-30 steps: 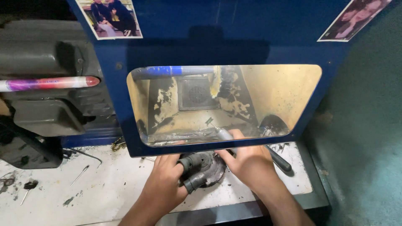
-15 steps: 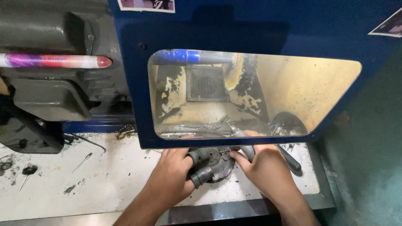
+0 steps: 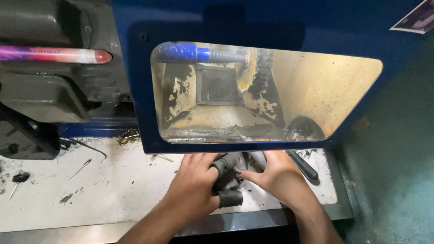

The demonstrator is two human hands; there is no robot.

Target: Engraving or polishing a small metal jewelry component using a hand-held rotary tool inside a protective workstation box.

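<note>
Workshop, blue machine guard (image 3: 135, 90), grimy workbench (image 3: 113, 194)

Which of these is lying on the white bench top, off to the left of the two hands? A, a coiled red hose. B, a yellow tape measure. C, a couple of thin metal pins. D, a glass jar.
C: thin metal pins lie loose on the white bench top, well left of the left hand and right hand, which hold a dark metal part.

Dark grey, grimy metal part (image 3: 228, 178), rounded body with a short black cylindrical stub jutting out at the lower end. Held tilted just above the white worktop (image 3: 113, 194), below the blue guard's window, partly hidden.
</note>
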